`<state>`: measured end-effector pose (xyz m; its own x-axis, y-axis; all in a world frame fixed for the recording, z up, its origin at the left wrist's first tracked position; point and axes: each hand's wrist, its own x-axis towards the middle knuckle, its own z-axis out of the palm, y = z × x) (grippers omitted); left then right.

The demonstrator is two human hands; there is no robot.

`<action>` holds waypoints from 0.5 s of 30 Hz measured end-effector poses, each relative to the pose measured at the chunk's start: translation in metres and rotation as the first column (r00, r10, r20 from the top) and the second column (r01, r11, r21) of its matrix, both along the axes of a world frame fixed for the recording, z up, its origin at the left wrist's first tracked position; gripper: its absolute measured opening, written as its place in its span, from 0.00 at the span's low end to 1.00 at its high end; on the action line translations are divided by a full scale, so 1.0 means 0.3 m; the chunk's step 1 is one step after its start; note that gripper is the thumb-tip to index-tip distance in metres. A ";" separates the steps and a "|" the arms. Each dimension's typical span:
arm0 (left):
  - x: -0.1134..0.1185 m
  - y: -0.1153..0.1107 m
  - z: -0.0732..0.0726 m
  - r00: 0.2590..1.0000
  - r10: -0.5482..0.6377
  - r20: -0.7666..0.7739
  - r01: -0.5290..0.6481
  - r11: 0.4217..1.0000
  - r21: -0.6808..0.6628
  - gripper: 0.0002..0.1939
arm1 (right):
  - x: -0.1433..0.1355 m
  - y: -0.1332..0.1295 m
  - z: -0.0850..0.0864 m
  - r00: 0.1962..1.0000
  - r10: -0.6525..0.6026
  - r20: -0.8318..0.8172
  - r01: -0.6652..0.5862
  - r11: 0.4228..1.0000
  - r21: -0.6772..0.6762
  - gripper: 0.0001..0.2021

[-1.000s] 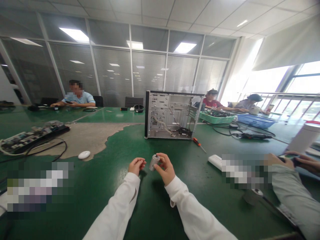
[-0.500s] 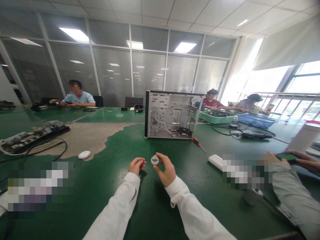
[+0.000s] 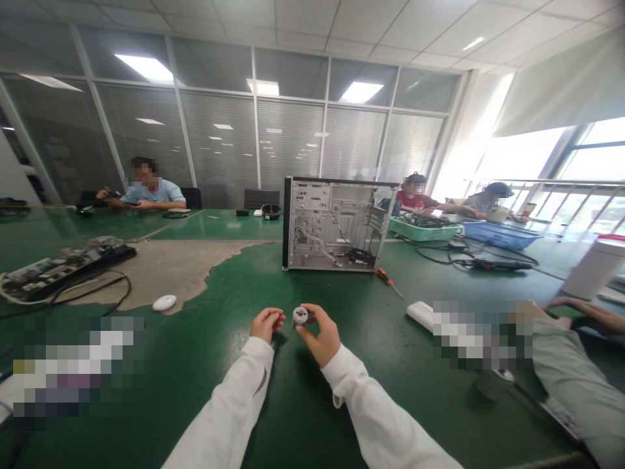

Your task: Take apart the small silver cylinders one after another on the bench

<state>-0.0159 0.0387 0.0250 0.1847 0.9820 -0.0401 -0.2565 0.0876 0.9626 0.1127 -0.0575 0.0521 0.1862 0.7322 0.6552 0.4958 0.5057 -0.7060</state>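
The right hand (image 3: 322,333) grasps a small metal cylinder (image 3: 299,318) between thumb and fingers, round end tilted up; just beside it at nine o'clock, the left hand (image 3: 266,324) has fingers curled closed, though I cannot tell whether they pinch anything; from the cylinder, an open computer case (image 3: 347,225) stands at one o'clock, a screwdriver (image 3: 385,277) lies at two

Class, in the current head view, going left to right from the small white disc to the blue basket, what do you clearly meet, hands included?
White disc → left hand → metal cylinder → right hand → screwdriver → blue basket. Left out: the computer case, which spans several of these sideways.
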 end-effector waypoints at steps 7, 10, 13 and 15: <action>0.000 -0.002 -0.002 1.000 0.003 0.003 -0.004 1.000 0.016 0.07 | -0.015 0.036 -0.055 0.998 0.013 -0.059 -0.024 0.980 -0.196 0.16; 0.001 0.001 -0.003 1.000 0.005 0.000 -0.005 1.000 0.011 0.08 | -0.018 0.045 -0.067 0.998 0.010 -0.062 -0.025 0.968 -0.248 0.16; 0.004 0.002 0.000 1.000 0.012 -0.003 -0.012 1.000 0.000 0.08 | -0.013 0.049 -0.073 0.999 0.019 -0.047 -0.032 0.955 -0.296 0.16; 0.005 0.000 0.004 1.000 0.017 -0.002 -0.017 1.000 -0.009 0.08 | -0.003 0.049 -0.072 0.998 0.054 -0.029 -0.061 0.943 -0.328 0.17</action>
